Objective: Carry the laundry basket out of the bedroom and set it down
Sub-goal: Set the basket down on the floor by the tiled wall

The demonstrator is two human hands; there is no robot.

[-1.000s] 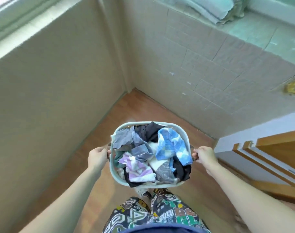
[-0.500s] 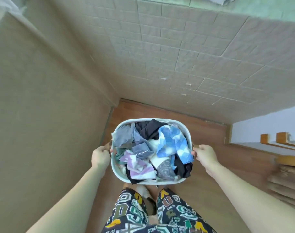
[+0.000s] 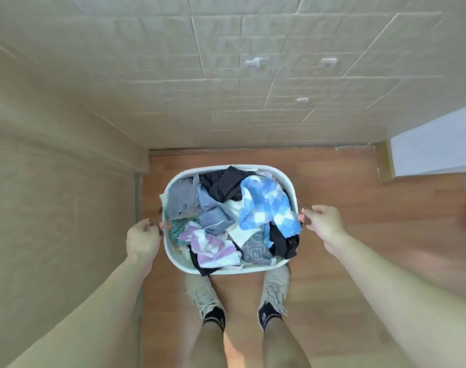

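A wooden floor [image 3: 346, 197] runs up to a wall of pale brick-pattern panels [image 3: 226, 75], which bears three small white hooks [image 3: 253, 61]. A plain beige wall [image 3: 54, 195] stands along the left side. At the right, a white panel [image 3: 436, 144] sits behind a wooden corner trim [image 3: 384, 160].

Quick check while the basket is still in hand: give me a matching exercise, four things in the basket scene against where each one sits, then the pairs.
Things:
1. blue-and-white checked cloth
2. purple-and-white striped cloth
3. left hand
4. black garment

Places:
A. far end of the laundry basket, middle
B. basket's left side, on the handle
C. right half of the basket
D. near-left part of the basket

Pairs: 1-C, 2-D, 3-B, 4-A
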